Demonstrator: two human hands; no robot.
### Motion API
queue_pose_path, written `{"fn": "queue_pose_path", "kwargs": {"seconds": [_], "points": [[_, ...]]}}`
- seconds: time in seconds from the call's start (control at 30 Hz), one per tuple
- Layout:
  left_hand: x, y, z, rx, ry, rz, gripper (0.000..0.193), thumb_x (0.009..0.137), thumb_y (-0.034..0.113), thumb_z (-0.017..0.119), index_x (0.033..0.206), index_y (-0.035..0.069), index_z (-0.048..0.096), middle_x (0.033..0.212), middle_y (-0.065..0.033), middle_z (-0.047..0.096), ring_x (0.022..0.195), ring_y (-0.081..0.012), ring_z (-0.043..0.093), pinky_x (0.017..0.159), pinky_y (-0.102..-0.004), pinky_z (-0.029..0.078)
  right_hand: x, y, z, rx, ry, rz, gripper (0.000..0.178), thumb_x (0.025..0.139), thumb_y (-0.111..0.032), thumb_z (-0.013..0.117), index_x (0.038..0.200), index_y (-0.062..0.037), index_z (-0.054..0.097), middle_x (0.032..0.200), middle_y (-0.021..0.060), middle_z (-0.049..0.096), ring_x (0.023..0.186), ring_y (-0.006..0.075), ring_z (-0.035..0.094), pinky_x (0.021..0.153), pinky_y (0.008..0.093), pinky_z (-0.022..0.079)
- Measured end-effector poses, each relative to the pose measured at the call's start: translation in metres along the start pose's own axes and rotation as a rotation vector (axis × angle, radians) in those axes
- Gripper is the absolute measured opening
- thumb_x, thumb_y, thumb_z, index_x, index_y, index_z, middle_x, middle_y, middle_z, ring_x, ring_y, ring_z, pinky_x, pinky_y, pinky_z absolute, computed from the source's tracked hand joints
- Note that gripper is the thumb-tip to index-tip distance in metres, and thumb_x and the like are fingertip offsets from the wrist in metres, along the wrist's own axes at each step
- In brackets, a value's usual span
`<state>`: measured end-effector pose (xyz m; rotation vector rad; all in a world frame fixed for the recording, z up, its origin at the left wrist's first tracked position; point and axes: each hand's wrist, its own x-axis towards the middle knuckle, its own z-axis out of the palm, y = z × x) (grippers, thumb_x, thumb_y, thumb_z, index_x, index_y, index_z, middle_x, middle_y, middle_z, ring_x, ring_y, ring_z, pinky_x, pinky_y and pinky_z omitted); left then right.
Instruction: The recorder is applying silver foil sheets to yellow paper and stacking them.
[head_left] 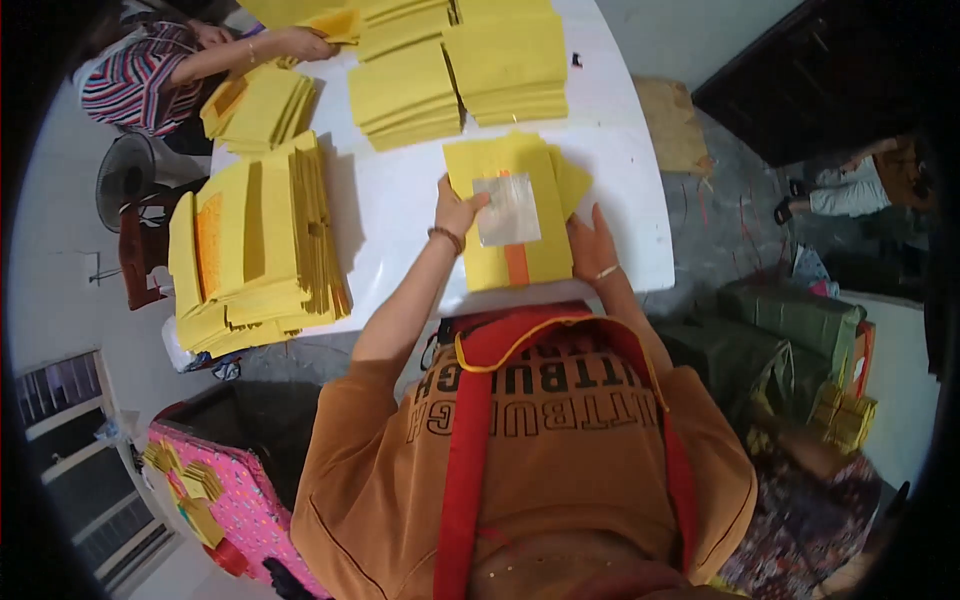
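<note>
A stack of yellow joss paper [545, 220] lies near the table's front edge, with a silver foil square [515, 222] and an orange stripe on its top sheet. At its left edge my left hand [457, 212] grips it, thumb on top by the foil and the other fingers mostly hidden. My right hand [596, 248] rests against the stack's right edge, fingers stretched out and apart. Some sheets jut out askew at the stack's far right corner.
Large yellow paper piles [255, 245] stand at the left of the white table [400, 220], with more stacks [505, 70] at the back. A co-worker's arm [245, 55] reaches in at the far left. A fan [125, 180] stands beyond the left edge; green wrapped bundles [790, 320] lie at right.
</note>
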<state>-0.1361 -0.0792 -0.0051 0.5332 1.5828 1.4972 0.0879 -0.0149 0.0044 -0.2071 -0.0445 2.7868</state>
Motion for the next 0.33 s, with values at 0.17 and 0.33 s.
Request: {"fn": "queue_pose_path", "kwargs": {"seconds": [0.17,0.33], "points": [[-0.003,-0.002,0.000,0.099,0.107,0.048,0.057,0.069,-0.002,0.062,0.120,0.001,0.035,0.110,-0.0156,0.050,0.101,-0.0227,0.051,0.083,-0.0354,0.045,0.022,-0.008,-0.005,-0.830,0.443,0.035,0.058,0.079,-0.019,0.060,0.128,-0.0050,0.032,0.122,0.0070,0.046,0.108,0.0201,0.048,0.088,0.0335,0.042],[-0.010,0.035,-0.004,0.918,0.063,-0.064,0.080,0.072,0.030,0.067,0.134,0.012,0.020,0.133,-0.0181,0.031,0.122,-0.0357,0.029,0.097,-0.0421,0.032,0.039,0.006,-0.003,-0.820,0.486,-0.210,0.067,0.074,-0.006,0.063,0.132,-0.0073,0.030,0.126,0.0072,0.044,0.115,0.0219,0.043,0.094,0.0326,0.037]]}}
